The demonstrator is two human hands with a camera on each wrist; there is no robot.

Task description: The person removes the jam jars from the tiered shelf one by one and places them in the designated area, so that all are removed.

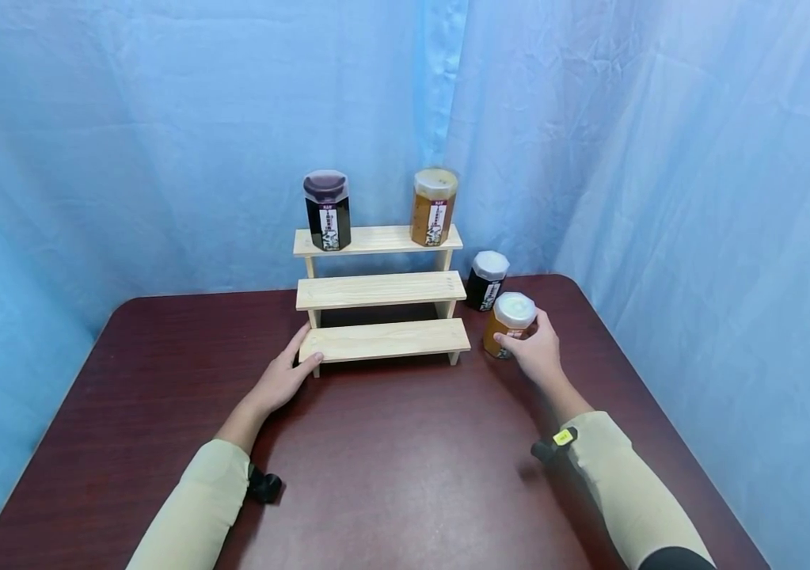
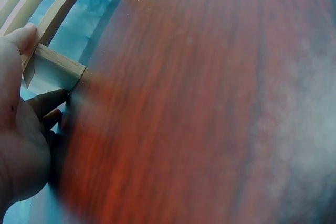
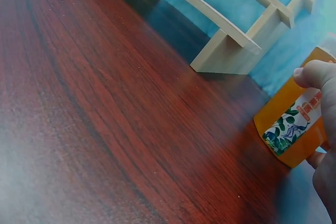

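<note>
A three-step wooden display stand (image 1: 385,340) stands near the back of the table. At the left end of its lowest step, my left hand (image 1: 287,378) grips the stand, thumb on the step; the left wrist view shows the fingers beside the support (image 2: 59,66). To the right of the stand, my right hand (image 1: 538,348) holds an amber jar (image 1: 496,326) with a white lid between thumb and fingers. The right wrist view shows this jar (image 3: 286,129) upright relative to the stand, its printed label visible. Whether its base touches the table I cannot tell.
On the top step sit a dark jar (image 1: 328,218) at the left and an amber jar (image 1: 433,214) at the right. Another dark jar (image 1: 484,285) with a white lid stands behind the held one. Blue curtains (image 1: 184,142) hang behind the dark red table (image 1: 405,467).
</note>
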